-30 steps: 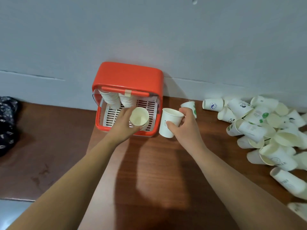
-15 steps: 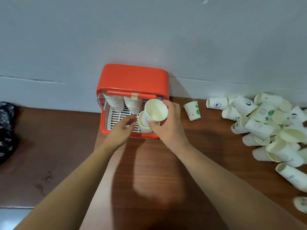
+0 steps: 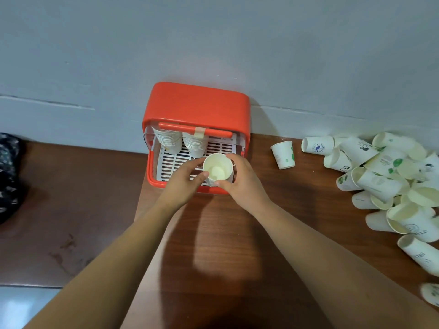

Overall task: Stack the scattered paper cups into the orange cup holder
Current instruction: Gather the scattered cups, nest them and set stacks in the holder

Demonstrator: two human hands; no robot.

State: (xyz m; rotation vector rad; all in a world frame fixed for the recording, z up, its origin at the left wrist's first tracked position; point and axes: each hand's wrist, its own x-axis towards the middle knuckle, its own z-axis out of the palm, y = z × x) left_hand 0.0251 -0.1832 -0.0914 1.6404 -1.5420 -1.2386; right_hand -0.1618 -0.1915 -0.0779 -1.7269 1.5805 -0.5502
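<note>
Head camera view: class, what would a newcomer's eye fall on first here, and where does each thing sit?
The bright orange cup holder stands against the wall at centre, with two cup stacks inside. At its front, the left hand and right hand hold a paper cup, mouth up. A heap of scattered cups sprawls over the brown table at right.

Both forearms reach forward, the left hand [image 3: 183, 184] and right hand [image 3: 240, 181] meeting, fingers curled.

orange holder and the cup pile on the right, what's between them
Head view: one lone green-printed paper cup on bare wooden table, touching neither holder nor pile.
</note>
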